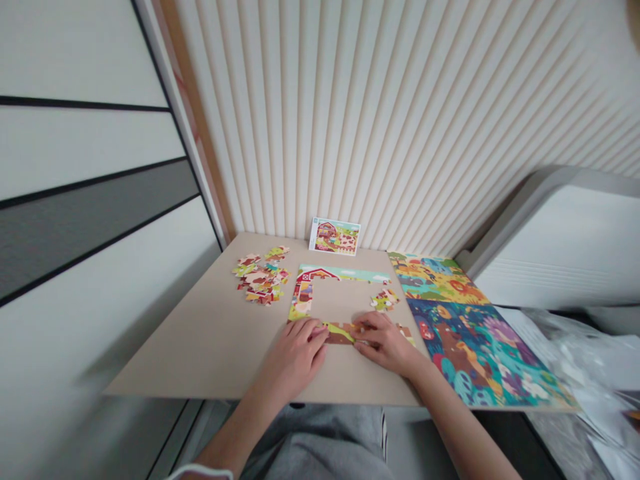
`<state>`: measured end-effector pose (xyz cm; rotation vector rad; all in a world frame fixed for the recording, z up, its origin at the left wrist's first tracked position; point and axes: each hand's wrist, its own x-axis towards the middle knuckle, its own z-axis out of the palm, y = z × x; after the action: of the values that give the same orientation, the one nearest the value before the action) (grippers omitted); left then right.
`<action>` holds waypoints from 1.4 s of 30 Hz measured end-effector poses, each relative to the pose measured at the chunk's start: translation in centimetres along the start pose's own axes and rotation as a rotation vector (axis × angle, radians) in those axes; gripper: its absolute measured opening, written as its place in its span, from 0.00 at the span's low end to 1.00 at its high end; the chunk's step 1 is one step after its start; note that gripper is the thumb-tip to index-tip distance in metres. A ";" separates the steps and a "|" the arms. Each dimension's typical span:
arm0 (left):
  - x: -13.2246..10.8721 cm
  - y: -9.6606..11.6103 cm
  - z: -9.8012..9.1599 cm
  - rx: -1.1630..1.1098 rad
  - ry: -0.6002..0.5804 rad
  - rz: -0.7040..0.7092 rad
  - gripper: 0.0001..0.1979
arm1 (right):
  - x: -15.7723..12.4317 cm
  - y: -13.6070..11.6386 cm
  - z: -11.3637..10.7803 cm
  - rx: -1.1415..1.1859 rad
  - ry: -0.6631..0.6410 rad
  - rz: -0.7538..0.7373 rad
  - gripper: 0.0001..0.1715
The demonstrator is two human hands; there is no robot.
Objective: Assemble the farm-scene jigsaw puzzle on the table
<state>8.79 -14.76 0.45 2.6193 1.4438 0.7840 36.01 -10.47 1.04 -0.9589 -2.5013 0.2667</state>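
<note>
Brown jigsaw strip, left hand and right hand narrow on its ends, grip unclear, loose pieces at 10 o'clock

Puzzle pieces matt printed card; board smooth matt; trousers grey cloth

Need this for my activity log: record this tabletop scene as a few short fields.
Left hand: on the left end of the brown-and-green jigsaw strip
Right hand: on the strip's right end
Assembled section: joined top and left puzzle edges, with a red barn
Loose pieces: a heap to the left, a small cluster to the right
Reference: farm picture card at the back edge
Surface: beige board
Alongside: colourful printed sheet, on the right
</note>
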 end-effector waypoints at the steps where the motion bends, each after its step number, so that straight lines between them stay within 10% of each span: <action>1: 0.0 0.0 0.0 0.000 0.000 0.000 0.15 | -0.1 -0.1 0.0 -0.003 -0.001 0.005 0.10; 16: -0.8 -1.5 1.4 0.069 0.175 -0.139 0.14 | -6.1 -1.0 -0.7 -0.249 0.258 0.387 0.17; 24: -0.8 -1.7 1.7 0.087 0.197 -0.117 0.13 | -7.2 -0.8 -1.7 -0.255 0.144 0.406 0.17; 34: -0.8 -1.9 1.9 0.140 0.143 -0.143 0.15 | -1.2 9.5 -6.2 -0.204 -0.020 0.532 0.19; 42: -0.8 -1.9 2.0 0.168 0.108 -0.150 0.17 | 0.8 11.7 -3.3 -0.174 -0.039 0.596 0.29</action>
<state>7.85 -13.96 -2.15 2.5812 1.7849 0.8329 43.91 -1.25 0.33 -1.7753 -2.2372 0.2502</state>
